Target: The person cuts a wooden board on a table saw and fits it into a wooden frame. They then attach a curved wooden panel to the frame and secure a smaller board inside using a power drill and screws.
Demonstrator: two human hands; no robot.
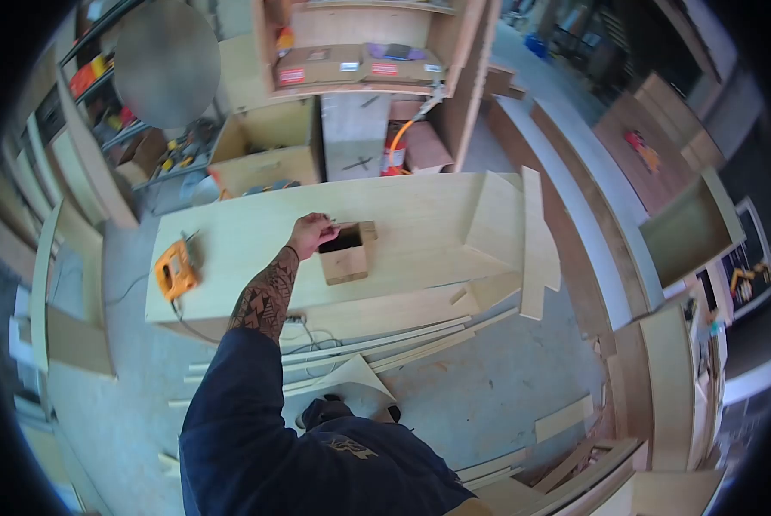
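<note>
My left hand (314,234) is at the upper left rim of a small open cardboard box (346,265), fingers pinched together. Whatever is between the fingertips is too small to make out. The box stands on a pale wooden panel (403,215) laid out like a bench top, and its inside is dark. To the left on the same panel lies an orange jigsaw (177,269) with its cord hanging over the front edge. My right hand is out of view; only a bit of that arm shows at the bottom edge.
Loose boards (536,245) lie across the panel's right end. Long wooden strips (334,357) and cords are on the floor in front. Behind stand a large open carton (265,155), a red fire extinguisher (394,156) and a wooden cabinet (360,82). Long planks (566,206) run along the right.
</note>
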